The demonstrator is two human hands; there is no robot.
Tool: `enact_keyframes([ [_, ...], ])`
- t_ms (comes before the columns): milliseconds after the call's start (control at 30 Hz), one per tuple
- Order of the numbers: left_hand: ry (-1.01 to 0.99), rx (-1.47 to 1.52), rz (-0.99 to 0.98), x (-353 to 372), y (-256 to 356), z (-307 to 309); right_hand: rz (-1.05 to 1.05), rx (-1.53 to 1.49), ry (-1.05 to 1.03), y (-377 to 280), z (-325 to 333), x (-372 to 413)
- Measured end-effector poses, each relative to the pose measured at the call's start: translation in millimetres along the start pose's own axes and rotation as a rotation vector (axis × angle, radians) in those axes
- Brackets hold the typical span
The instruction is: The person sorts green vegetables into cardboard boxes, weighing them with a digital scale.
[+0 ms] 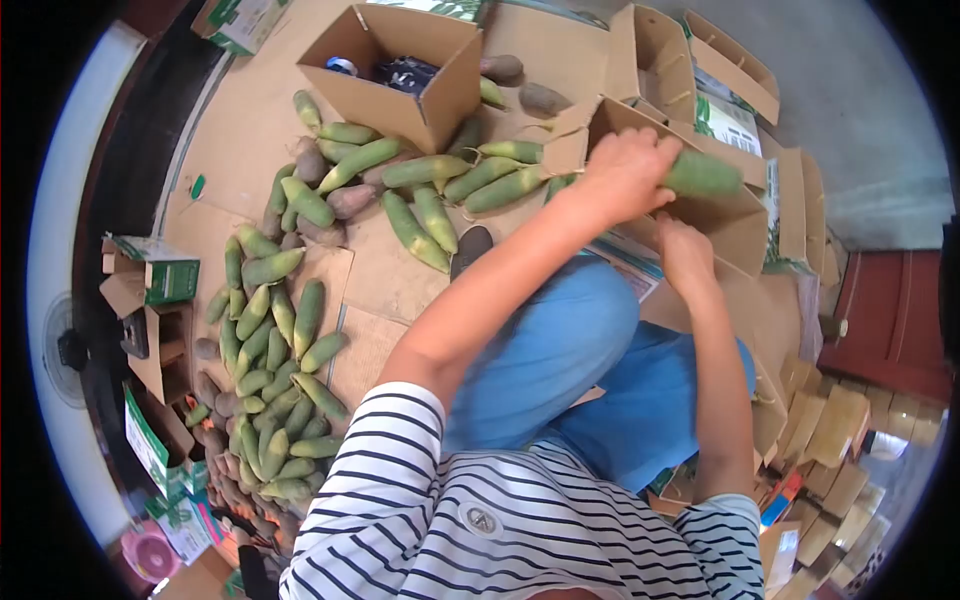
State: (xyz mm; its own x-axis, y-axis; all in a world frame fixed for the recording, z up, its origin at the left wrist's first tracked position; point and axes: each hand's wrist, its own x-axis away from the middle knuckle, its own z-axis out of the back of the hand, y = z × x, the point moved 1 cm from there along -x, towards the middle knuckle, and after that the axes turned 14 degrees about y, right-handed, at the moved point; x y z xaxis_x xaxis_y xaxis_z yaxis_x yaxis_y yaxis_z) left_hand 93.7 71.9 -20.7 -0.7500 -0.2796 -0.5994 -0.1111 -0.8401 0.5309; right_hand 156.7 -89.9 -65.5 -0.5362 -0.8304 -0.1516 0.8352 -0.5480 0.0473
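My left hand grips a long green vegetable just above my right hand (grip unclear), which touches an open brown cardboard box.

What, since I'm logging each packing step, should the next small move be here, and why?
Probably lower the green shoot into the open cardboard box. The left hand grips one end of it just over the box's mouth, and the right hand rests on the box's near side, seemingly steadying it, so easing it down looks like the shortest move.
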Motion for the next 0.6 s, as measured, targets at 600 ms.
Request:
enact_keyframes([
  [600,0.158,-0.346,1.216,375.7,-236.0,20.8,0.016,-0.124,0.004,-4.8,13.4,-6.7],
])
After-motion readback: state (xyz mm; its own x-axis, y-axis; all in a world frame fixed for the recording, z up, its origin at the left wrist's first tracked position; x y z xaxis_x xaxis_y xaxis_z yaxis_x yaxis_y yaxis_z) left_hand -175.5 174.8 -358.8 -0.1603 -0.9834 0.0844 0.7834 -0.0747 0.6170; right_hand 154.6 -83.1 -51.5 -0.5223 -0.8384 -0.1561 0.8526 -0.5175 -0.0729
